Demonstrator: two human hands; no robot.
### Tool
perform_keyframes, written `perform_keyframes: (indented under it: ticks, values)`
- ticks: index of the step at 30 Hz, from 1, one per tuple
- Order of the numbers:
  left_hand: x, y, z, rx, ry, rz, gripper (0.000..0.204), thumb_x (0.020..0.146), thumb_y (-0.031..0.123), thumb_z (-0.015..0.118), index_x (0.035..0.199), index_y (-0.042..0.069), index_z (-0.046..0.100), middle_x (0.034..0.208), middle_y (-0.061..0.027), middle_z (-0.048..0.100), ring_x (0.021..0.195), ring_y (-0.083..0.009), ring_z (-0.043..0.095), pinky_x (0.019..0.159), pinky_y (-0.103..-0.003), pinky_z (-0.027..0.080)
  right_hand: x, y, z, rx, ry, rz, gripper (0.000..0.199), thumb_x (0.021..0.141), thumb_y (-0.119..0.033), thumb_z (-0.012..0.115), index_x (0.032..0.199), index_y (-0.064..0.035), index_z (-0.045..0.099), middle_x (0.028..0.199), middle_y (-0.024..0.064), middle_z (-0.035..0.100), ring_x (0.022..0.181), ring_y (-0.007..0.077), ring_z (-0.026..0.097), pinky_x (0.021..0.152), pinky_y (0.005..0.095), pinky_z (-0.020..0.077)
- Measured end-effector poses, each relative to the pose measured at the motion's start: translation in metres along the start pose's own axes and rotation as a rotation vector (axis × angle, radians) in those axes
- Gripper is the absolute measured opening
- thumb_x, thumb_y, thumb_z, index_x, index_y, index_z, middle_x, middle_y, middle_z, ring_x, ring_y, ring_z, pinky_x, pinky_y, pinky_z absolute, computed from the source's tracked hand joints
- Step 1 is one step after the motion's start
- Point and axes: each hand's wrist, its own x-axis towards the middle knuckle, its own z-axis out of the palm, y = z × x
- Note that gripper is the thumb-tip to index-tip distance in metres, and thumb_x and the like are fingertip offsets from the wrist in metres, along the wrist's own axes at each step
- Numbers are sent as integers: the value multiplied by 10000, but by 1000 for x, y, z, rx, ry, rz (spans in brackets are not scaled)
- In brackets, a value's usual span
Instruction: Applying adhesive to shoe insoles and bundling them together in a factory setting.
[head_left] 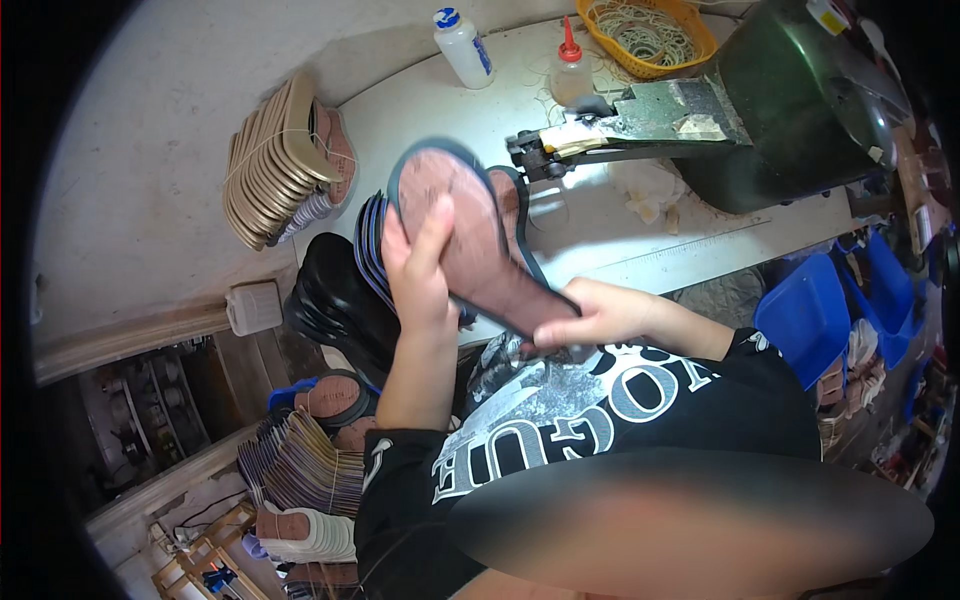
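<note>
Between my two hands is a shoe insole (pixel 462 222), pinkish brown on its face with a dark edge, held at a slant above the worktable. My left hand (pixel 420 265) grips its wider part from the left side, thumb lying across the face. At the narrower lower end, my right hand (pixel 580 315) pinches it with the thumb on top. Partly hidden behind it lies another dark-edged insole (pixel 512 205). To the left of my left hand stands a stack of blue-edged insoles (pixel 370 245), mostly covered by the hand and the held one.
A green sewing machine (pixel 680 115) reaches over the white table (pixel 600 255). Behind it are a red-capped bottle (pixel 572 75), a white bottle (pixel 465 55) and a yellow basket (pixel 655 62). Tied insole bundles (pixel 275 165) lean at the wall. Blue bins (pixel 805 315) stand right.
</note>
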Motion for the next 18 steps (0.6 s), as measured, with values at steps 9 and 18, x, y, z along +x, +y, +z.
perform_keyframes:
  ticks: [9, 18]
  values:
    - [96, -46, 24, -48, -212, -142, 292, 878, 130, 644, 1105, -39, 575, 1034, -119, 661, 908, -170, 652, 806, -279, 515, -9, -8, -19, 418, 383, -311, 309, 911, -194, 612, 1117, 37, 617, 977, 118, 687, 885, 158, 663, 807, 280, 512]
    - [110, -51, 51, 77, -206, -173, 309, 848, 171, 689, 1048, -49, 607, 962, -123, 680, 823, -175, 669, 745, -279, 532, -22, -12, -19, 584, 508, -309, 331, 892, -202, 633, 1102, 53, 606, 942, 157, 690, 840, 192, 688, 769, 296, 543]
